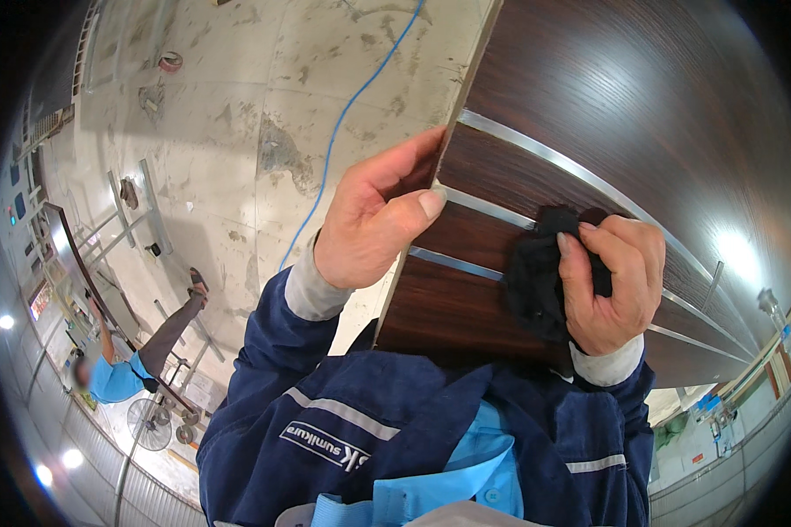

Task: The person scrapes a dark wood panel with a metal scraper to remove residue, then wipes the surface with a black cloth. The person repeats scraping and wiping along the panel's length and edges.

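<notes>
A dark brown wood-grain panel (606,79) with several inlaid silver metal strips (554,158) lies before me. My left hand (373,215) grips the panel's left edge, its thumb on the top face near the end of one strip and its fingers partly hidden behind the edge. In my right hand (620,277) is a bunched black cloth (536,272), pressed against the panel over the strips. The cloth covers part of the strips beneath it.
A blue hose (332,145) runs across the stained pale floor (211,123) on the left. Farther left, a person in a light blue shirt (119,379) stands at another panel, near a fan (149,423) and metal frames (132,206). Shelving with tools stands at the lower right.
</notes>
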Action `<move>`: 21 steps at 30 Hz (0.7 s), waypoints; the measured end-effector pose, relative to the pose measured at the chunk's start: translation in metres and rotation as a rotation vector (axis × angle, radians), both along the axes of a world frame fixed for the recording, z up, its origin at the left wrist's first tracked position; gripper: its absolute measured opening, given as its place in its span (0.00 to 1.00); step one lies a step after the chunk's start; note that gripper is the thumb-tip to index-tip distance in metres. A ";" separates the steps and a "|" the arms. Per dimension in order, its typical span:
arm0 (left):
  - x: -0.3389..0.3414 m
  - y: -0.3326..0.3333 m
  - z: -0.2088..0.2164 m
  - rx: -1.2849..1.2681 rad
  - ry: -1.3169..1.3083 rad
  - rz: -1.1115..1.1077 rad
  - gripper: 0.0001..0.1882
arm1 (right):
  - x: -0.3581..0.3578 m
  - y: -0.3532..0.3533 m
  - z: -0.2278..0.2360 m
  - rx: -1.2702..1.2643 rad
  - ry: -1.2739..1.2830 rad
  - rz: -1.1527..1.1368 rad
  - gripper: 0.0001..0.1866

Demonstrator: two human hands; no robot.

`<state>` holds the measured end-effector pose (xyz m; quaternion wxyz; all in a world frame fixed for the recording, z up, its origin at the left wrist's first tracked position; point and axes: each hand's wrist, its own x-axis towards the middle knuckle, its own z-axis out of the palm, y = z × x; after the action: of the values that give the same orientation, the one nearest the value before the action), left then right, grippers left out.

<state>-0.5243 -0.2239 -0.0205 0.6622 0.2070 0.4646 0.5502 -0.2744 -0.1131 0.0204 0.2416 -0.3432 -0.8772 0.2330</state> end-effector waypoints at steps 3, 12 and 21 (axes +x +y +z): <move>-0.002 0.001 0.002 -0.018 -0.010 -0.017 0.34 | -0.001 0.000 0.001 0.002 0.008 0.003 0.18; 0.002 0.006 0.012 -0.113 0.071 0.012 0.39 | -0.003 0.000 0.003 0.014 -0.019 0.013 0.17; 0.006 0.001 0.011 -0.078 0.052 0.019 0.38 | -0.001 -0.002 0.006 0.003 -0.023 0.000 0.16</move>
<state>-0.5183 -0.2233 -0.0097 0.6520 0.1907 0.5049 0.5325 -0.2751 -0.1149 0.0263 0.2321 -0.3455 -0.8803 0.2277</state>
